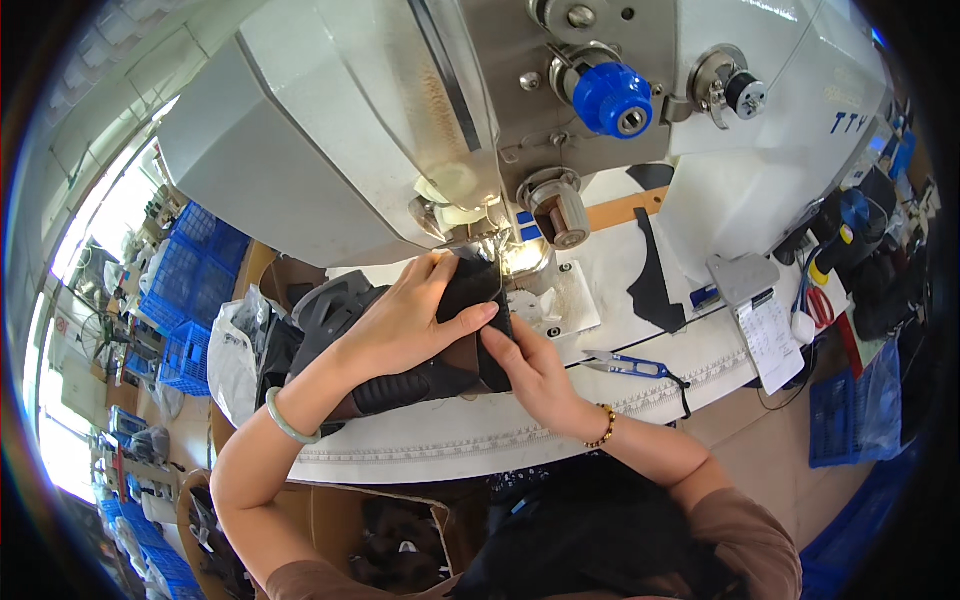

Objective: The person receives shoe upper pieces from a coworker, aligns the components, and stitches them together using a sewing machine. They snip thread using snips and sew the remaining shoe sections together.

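A black and brown sewn piece (405,392) with a ribbed, padded panel lies under the head of a sewing machine (330,120); its exact kind I cannot tell. Across its top lies my left hand (395,318), fingers together close to the lit needle area, thumb stretched toward the right edge. My right hand (540,375) pinches that right edge between thumb and fingers, just below the left thumb. The machine's presser parts and the far end of the piece are partly hidden by my left fingers and the glare.
Blue-handled thread snips (635,366) lie right of my right hand, near a black cut piece (655,285). A ruler strip (520,432) follows the table's front edge. Red-handled scissors (820,305) and a paper sheet (770,340) are farther right. Blue crates (190,265) stand left.
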`<state>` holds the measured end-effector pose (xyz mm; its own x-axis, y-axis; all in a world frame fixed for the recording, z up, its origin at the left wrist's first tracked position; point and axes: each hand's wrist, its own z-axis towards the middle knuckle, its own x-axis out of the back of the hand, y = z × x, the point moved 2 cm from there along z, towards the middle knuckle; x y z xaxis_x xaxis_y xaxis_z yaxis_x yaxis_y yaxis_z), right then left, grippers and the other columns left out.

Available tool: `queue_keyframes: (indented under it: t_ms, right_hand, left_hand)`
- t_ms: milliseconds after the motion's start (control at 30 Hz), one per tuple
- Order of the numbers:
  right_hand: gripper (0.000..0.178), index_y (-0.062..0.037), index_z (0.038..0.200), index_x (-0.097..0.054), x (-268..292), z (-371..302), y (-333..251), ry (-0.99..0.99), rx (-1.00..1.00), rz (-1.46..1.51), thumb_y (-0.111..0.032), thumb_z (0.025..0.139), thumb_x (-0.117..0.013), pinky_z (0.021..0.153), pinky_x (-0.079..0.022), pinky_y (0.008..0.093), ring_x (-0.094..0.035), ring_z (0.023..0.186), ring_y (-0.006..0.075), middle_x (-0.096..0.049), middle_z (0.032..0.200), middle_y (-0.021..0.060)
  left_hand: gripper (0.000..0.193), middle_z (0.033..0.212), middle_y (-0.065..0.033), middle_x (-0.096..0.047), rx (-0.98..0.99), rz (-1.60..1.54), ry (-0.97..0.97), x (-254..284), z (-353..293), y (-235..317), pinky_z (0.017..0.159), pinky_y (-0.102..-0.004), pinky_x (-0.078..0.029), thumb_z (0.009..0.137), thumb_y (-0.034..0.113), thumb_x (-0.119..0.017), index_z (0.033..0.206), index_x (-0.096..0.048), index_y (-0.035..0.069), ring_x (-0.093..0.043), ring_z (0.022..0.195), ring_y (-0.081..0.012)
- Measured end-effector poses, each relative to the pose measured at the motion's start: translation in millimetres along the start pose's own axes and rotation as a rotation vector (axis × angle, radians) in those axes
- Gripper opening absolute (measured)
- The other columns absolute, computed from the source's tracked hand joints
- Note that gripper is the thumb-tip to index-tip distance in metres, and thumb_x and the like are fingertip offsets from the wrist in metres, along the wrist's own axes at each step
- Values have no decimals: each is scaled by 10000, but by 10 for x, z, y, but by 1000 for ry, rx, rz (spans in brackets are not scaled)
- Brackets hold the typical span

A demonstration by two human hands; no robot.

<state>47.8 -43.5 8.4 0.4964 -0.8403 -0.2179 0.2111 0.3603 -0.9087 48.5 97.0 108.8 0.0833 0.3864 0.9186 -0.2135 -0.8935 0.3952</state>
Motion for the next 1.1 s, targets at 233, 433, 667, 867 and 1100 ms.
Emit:
queue_keyframes:
  t_ms: [233,433,667,867,1100]
  right_hand:
    - [239,13,893,-540,130,63,-254,32,-70,5,-216,944,-494,468,-374,250,-428,539,53,-513,604,17]
    - [222,28,853,-551,209,76,-417,-29,-81,-174,-179,929,-519,466,-367,234,-426,543,40,-515,600,9]
    - [209,30,875,-558,236,43,-202,-26,-126,194,-168,930,-521,500,-375,215,-445,596,23,-538,647,-19]
    - [222,29,892,-550,256,84,-303,-92,-50,14,-191,924,-542,504,-391,212,-476,609,17,-557,665,-5]
    - [189,25,903,-546,207,41,-213,-82,-66,134,-162,929,-538,518,-405,193,-499,638,13,-573,684,2]
  left_hand:
    - [729,1065,-263,-513,86,-78,-85,72,25,129,930,-383,-404,860,557,-494,1203,-431,-83,-503,1074,-384]
    - [668,1062,-234,-516,60,-248,-155,71,95,82,924,-388,-382,858,542,-499,1164,-465,-50,-497,1025,-359]
    - [697,1097,-223,-510,-23,-181,-6,-57,123,-64,942,-383,-372,811,558,-544,1156,-482,-44,-475,1075,-351]
    - [698,1101,-226,-516,49,-220,-50,16,160,-8,945,-395,-375,767,549,-588,1127,-513,-45,-478,1078,-357]
    - [720,1097,-255,-545,51,-151,-83,-33,187,-98,948,-419,-377,747,559,-597,1102,-527,-63,-490,1084,-370]
